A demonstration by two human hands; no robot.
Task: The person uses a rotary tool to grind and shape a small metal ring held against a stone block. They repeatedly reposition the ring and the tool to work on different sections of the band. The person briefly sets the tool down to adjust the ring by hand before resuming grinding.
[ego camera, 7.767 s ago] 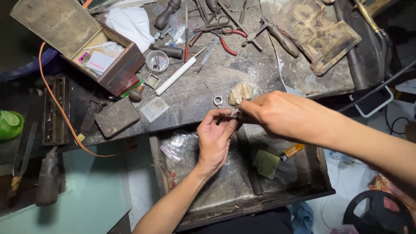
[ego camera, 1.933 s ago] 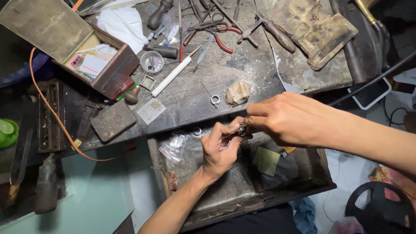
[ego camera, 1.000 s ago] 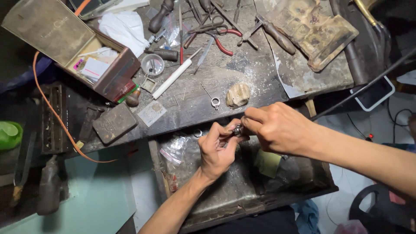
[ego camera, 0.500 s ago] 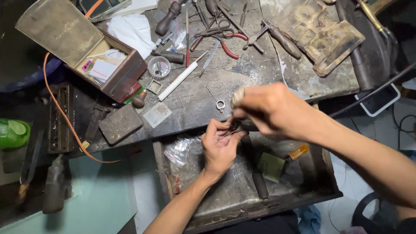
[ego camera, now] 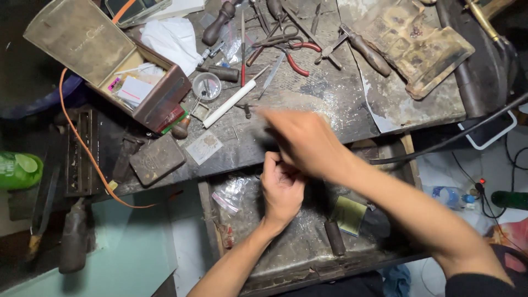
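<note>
We're over a grimy, scratched metal workbench (ego camera: pixel 330 104) strewn with tools, its shallow open drawer (ego camera: pixel 308 247) below our hands. Our left hand (ego camera: pixel 281 187) is curled shut at the bench edge; whatever it pinches is hidden. Our right hand (ego camera: pixel 302 140), just above it, is motion-blurred, so we can't tell its grip. Red-handled pliers (ego camera: pixel 291 52) lie well beyond.

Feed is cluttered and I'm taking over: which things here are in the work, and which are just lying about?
In hand:
left hand, closed, contents hidden
right hand, blurred, above the workbench

Lying about:
red-handled pliers
white rod
open box
green bottle
</note>
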